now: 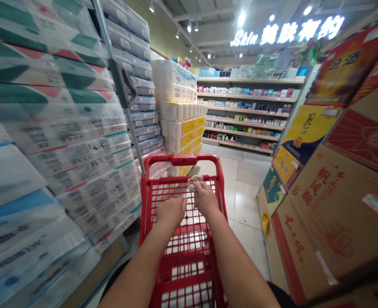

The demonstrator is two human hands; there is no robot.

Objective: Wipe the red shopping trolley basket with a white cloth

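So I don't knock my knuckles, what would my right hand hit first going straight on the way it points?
Past the crumpled cloth it holds, your right hand would probably meet the red cart's far bar first, though depth and height are hard to judge here.

Both forearms (236, 256) are bare, with black clothing (280, 295) beside them.

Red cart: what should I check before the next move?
1. Right hand has the cloth: ok, gripped.
2. Cloth touching the cart: cannot tell, they overlap in view.
3. Left hand free of objects: cannot tell, its grip is partly hidden.
4. Cart apart from the boxes at right: ok, floor shows between.
5. Cart apart from the pole: cannot tell, they meet in view.
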